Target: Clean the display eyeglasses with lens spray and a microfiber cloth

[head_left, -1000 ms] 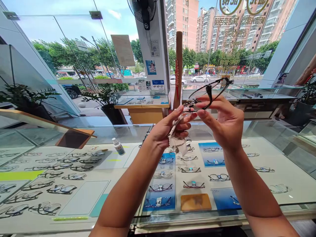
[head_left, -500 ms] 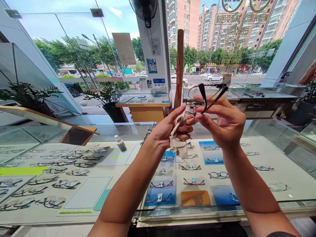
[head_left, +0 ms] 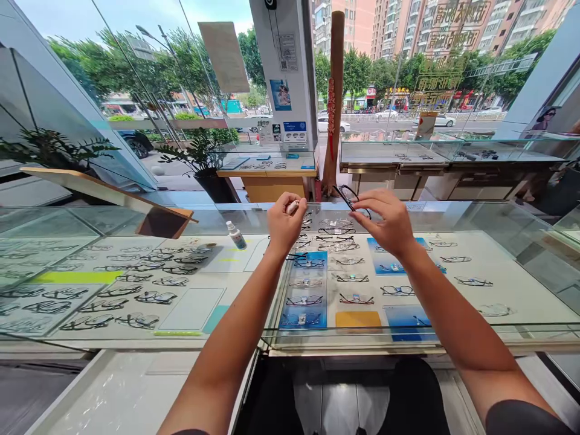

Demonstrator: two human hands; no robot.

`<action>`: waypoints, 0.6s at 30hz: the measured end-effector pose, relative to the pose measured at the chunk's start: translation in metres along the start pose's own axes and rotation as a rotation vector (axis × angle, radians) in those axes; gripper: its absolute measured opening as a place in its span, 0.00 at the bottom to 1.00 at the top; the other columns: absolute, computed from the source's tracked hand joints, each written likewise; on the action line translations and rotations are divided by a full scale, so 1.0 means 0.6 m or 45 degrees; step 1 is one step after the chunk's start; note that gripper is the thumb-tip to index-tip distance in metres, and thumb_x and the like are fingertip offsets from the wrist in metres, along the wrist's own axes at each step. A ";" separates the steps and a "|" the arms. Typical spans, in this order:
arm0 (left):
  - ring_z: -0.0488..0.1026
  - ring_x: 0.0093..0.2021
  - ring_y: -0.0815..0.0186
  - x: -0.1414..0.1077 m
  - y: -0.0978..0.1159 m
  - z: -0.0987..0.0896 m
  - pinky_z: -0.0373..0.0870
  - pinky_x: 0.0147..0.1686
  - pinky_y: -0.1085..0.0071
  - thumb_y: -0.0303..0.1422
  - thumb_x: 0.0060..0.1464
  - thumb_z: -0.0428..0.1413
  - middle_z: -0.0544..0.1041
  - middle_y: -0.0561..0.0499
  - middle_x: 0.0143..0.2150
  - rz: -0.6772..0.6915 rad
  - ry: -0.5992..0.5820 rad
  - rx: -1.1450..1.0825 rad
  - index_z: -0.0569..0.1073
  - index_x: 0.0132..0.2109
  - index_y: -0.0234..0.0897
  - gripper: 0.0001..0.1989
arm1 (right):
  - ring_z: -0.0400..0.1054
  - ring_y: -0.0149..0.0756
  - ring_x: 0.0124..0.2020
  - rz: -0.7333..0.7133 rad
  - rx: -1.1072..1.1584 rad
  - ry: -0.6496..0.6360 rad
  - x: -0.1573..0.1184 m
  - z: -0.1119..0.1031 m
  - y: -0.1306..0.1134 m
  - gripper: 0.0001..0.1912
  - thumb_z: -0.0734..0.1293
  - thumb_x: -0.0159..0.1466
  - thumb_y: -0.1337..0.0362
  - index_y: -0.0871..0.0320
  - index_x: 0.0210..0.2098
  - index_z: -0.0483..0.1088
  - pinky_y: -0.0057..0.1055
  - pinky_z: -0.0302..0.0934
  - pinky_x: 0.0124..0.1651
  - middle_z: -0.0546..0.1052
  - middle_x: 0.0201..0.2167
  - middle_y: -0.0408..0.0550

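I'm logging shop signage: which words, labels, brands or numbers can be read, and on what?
"致", seemingly: small pillar label; its remaining characters are unclear.
Gold window lettering: mirrored, too blurred to quote.
Bottle label, pillar notice, blue pillar card, street signs: too small to read.

Glasses, appearance: one pair of glasses (head_left: 344,199), dark thin frame with dark side arms; lens condition too small to tell.
Glasses, hold: pinched between thumb and fingers of the right hand (head_left: 383,219), which covers part of the frame.
Glasses, pose: raised in the air, tilted and seen partly from the side; a straight dark length points up and to the left, a curved portion shows below the fingertips.
Cloth, appearance: pale cloth (head_left: 292,207), only a small bunched portion visible.
Cloth, hold: enclosed in the curled left hand (head_left: 286,222), showing between the fingers.
Spacing: glasses and cloth apart, at similar height.
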State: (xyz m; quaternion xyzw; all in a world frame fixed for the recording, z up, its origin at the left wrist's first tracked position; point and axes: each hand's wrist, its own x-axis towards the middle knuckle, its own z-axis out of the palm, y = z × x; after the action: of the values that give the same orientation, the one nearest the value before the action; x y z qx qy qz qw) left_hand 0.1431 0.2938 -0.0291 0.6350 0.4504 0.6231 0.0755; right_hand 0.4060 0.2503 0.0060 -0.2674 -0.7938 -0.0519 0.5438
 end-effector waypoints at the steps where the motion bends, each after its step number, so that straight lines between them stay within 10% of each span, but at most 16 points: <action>1: 0.70 0.33 0.67 -0.007 -0.018 -0.002 0.69 0.37 0.67 0.43 0.65 0.59 0.77 0.51 0.32 0.019 0.019 0.066 0.73 0.37 0.39 0.13 | 0.78 0.46 0.49 0.004 -0.061 -0.031 -0.017 0.013 0.011 0.04 0.73 0.71 0.61 0.52 0.41 0.82 0.48 0.70 0.55 0.86 0.44 0.51; 11: 0.73 0.36 0.64 -0.048 -0.054 0.022 0.67 0.41 0.68 0.43 0.70 0.52 0.81 0.48 0.37 0.020 -0.218 0.281 0.76 0.41 0.39 0.14 | 0.71 0.48 0.45 -0.061 -0.602 -0.949 -0.111 0.097 0.054 0.07 0.69 0.73 0.66 0.59 0.40 0.81 0.41 0.58 0.46 0.83 0.42 0.55; 18: 0.75 0.38 0.61 -0.054 -0.064 0.028 0.61 0.39 0.66 0.38 0.70 0.54 0.83 0.48 0.39 0.097 -0.425 0.510 0.78 0.40 0.40 0.11 | 0.70 0.49 0.50 -0.082 -0.630 -1.229 -0.127 0.135 0.045 0.07 0.71 0.73 0.65 0.58 0.41 0.83 0.41 0.55 0.49 0.83 0.43 0.54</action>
State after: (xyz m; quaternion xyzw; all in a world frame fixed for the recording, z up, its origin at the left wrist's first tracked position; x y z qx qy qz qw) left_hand 0.1453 0.3023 -0.0812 0.7479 0.5217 0.4105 -0.0019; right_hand 0.3716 0.2755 -0.1004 -0.3564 -0.9252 -0.1252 0.0363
